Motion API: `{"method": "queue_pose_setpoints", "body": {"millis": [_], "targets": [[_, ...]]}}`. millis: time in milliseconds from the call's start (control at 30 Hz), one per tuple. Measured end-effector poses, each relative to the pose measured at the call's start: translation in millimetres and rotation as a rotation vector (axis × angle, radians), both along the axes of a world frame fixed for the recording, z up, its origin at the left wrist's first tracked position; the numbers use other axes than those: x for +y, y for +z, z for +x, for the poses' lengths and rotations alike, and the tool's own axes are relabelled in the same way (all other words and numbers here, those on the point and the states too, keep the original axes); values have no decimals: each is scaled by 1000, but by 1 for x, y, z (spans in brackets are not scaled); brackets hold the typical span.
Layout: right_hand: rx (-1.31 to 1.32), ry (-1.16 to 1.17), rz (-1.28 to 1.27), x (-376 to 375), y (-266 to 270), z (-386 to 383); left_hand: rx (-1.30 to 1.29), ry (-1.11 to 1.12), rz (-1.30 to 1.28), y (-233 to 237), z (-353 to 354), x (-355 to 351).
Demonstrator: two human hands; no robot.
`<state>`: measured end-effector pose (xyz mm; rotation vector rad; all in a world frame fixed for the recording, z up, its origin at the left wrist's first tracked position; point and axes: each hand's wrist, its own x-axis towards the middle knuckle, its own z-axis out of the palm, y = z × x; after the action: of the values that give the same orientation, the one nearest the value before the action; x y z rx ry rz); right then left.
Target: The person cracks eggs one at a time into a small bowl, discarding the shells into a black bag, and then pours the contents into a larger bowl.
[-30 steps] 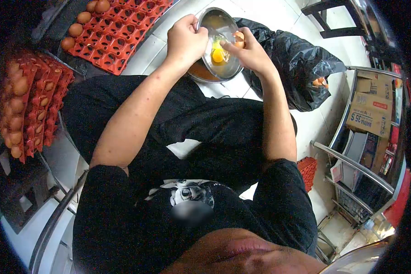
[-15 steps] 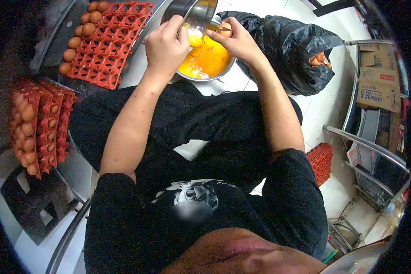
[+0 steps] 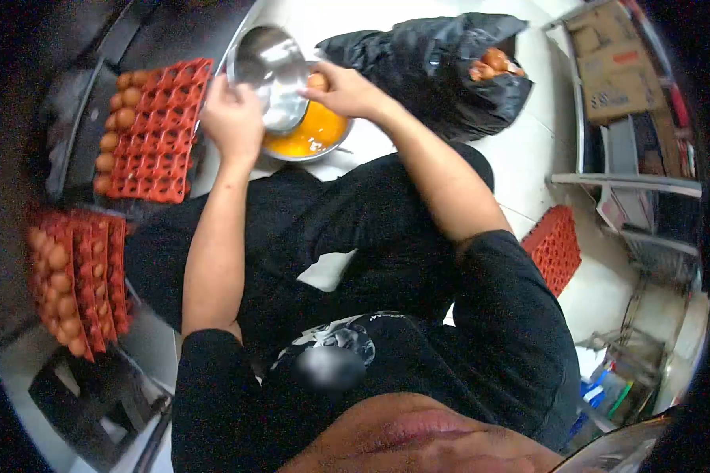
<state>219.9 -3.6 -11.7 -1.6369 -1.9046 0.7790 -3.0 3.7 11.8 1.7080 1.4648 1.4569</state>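
My left hand (image 3: 233,118) is closed on the rim of a small steel bowl (image 3: 267,59), which tilts so that its shiny inside shows. Some clear, whitish liquid seems to lie in it. Beneath is a larger metal bowl (image 3: 344,142) holding orange-yellow beaten-looking egg (image 3: 317,126), partly covered by the small bowl. My right hand (image 3: 341,91) grips a brown egg (image 3: 317,81) just right of the small bowl's rim. Whether the shell is cracked is hidden by the fingers.
To the left lies a red egg tray (image 3: 159,134) with brown eggs along its far-left side. Stacked full trays (image 3: 75,276) stand nearer. A black bag (image 3: 426,75) with eggshells (image 3: 495,65) lies at right. Other red trays (image 3: 556,248) and a metal rack (image 3: 631,184) are farther right.
The small bowl has turned from pouring egg into the larger bowl to showing its inside towards me. My right hand still has the egg. The whole view has shifted.
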Motion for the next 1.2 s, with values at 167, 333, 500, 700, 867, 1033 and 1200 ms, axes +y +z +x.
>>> {"method": "queue_pose_setpoints", "body": {"millis": [167, 333, 500, 700, 867, 1033, 1200], "targets": [[294, -294, -179, -4, 28, 3, -167, 58, -50, -16, -7, 15], [658, -689, 285, -15, 75, 77, -213, 115, -43, -29, -5, 19], [349, -1190, 798, -56, 133, 178, -175, 148, -111, -38, -7, 27], [-83, -944, 24, -43, 152, 223, -142, 167, -158, -17, 1, 16], [-147, -596, 286, 13, 185, 98, -236, 224, -109, -37, 13, 18], [-116, 7, 271, 106, 124, -73, -271, 170, -268, -20, 11, 2], [-209, 384, 286, 117, 86, -267, -68, -70, -204, 2, -6, -21]]}}
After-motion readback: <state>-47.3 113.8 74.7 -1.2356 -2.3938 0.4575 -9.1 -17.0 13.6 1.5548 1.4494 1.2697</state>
